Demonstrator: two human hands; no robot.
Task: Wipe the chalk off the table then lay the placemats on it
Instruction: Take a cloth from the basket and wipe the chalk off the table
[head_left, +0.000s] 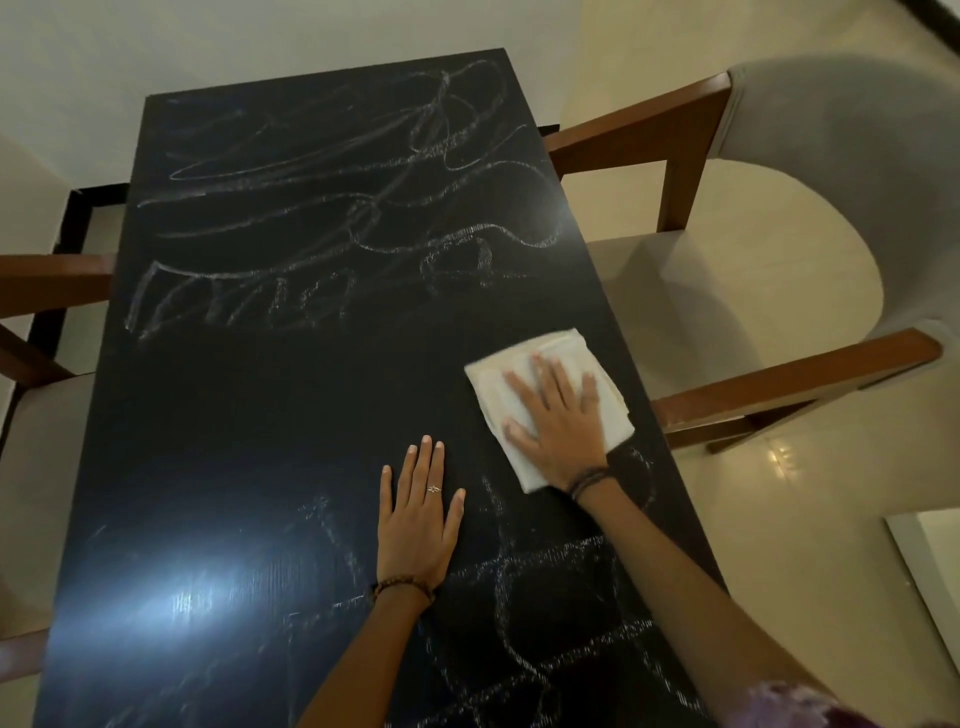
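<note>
Currently, the right hand (558, 421) presses flat, fingers straight, on a folded white cloth (545, 405) near the right edge of the matte black table (260, 405). The left hand (418, 514) rests open, palm down, just beside it. Powdery chalk (332, 223) scribbles cover the far and near surface; the middle band is wiped.

Black table (234, 415) — white chalk scribbles (332, 218); white cloth (545, 400); grey-backed chair (857, 156).

Both hands (418, 514) (558, 423) apparently pressed flat.
</note>
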